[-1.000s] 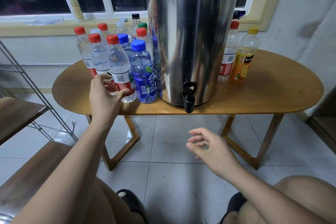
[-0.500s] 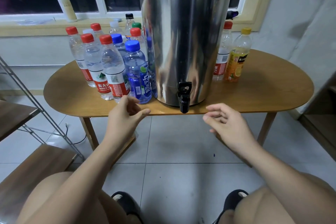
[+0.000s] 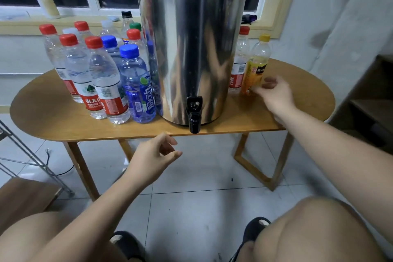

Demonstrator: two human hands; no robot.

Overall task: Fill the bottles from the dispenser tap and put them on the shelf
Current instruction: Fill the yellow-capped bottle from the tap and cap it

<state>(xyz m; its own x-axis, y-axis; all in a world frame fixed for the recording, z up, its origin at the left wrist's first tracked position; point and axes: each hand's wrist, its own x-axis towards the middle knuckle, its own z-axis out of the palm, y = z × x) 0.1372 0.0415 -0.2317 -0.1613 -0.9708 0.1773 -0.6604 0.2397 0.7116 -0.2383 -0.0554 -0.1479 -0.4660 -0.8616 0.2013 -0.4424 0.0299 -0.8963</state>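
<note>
From my feed, the right hand [image 3: 274, 93] is out over the wooden surface [image 3: 53, 117] just beside the yellow-capped juice bottle [image 3: 256, 66], which stands upright to the right of the steel dispenser [image 3: 191, 49] next to a red-capped bottle [image 3: 239, 61]. Its fingers [image 3: 268, 83] are loosely spread and blurred, gripping nothing, and I cannot tell whether they touch the bottle. My left hand [image 3: 153, 155] hangs below the surface edge, near the black tap [image 3: 194, 112], fingers relaxed and empty, while the cluster of capped bottles [image 3: 102, 74] stands left of the dispenser.
</note>
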